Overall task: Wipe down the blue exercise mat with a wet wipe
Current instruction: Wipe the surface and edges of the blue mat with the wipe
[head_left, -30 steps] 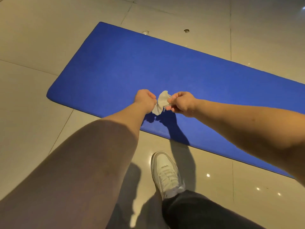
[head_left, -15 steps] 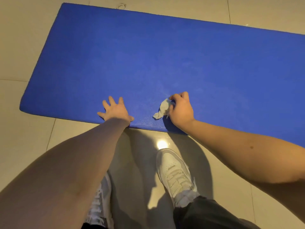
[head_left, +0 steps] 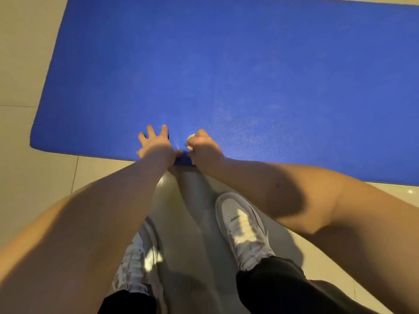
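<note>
At the lower middle of the frame, along the near edge of the blue exercise mat (head_left: pixel 226 71), both hands are down side by side. The left hand (head_left: pixel 156 146) lies palm down with its fingers straight and spread, pointing toward the top of the frame, its heel at the mat's edge. Just to its right, with a narrow strip of mat between them, the right hand (head_left: pixel 204 149) is balled up with its back toward the camera, fingers curled round the wet wipe (head_left: pixel 191 137). Only small white bits of the wipe show at the upper left side of the fist; the rest is hidden under the hand. Both bare forearms reach in from the lower corners. The mat lies flat on the pale tiled floor (head_left: pixel 20 64) and fills the upper half of the frame, its left end in view. Below the hands two white shoes (head_left: pixel 242 225) stand on the tiles, with black trouser cuffs (head_left: pixel 269 282) at the bottom edge.
</note>
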The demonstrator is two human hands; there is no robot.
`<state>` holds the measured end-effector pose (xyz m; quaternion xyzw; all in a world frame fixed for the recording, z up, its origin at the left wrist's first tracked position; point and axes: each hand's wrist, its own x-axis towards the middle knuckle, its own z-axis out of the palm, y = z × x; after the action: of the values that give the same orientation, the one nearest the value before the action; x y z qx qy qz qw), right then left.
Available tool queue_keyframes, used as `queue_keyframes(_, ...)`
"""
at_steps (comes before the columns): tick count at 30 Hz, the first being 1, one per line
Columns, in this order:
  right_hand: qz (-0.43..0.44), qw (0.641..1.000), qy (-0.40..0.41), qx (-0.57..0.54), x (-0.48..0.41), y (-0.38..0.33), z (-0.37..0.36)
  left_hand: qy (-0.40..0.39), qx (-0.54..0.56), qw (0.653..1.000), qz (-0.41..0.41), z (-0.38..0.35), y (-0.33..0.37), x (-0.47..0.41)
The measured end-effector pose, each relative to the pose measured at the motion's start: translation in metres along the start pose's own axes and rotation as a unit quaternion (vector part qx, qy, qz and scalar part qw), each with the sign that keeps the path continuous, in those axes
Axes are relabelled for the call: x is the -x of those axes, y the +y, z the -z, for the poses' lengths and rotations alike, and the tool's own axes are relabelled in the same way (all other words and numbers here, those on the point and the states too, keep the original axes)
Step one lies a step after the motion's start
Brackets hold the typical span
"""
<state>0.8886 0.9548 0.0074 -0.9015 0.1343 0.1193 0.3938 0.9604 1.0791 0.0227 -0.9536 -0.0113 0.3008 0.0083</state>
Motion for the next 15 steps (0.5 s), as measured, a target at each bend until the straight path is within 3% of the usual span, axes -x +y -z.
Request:
queue_keyframes(4,0.06,0.997,-0.038,0.041,0.006,0.015,0.006,0.002,-0.021,1.0,-0.004,0.0,-0.002,0.0)
queue_keyframes(6,0.079,0.994,-0.007,0.08,0.011,0.033,0.015,0.023,-0.033,0.999,-0.012,-0.003,-0.002,0.001)
queue_keyframes(8,0.061,0.99,0.036,0.124,0.016,0.055,0.028,0.039,-0.037,0.998,-0.02,-0.005,-0.004,0.001)
queue_keyframes(10,0.044,0.987,0.021,0.155,0.02,0.074,0.042,0.044,-0.037,0.998,-0.026,-0.007,-0.005,0.0)
queue_keyframes(15,0.003,0.997,0.056,0.06,0.025,0.083,0.061,0.048,-0.041,0.998,-0.028,-0.007,-0.005,-0.002)
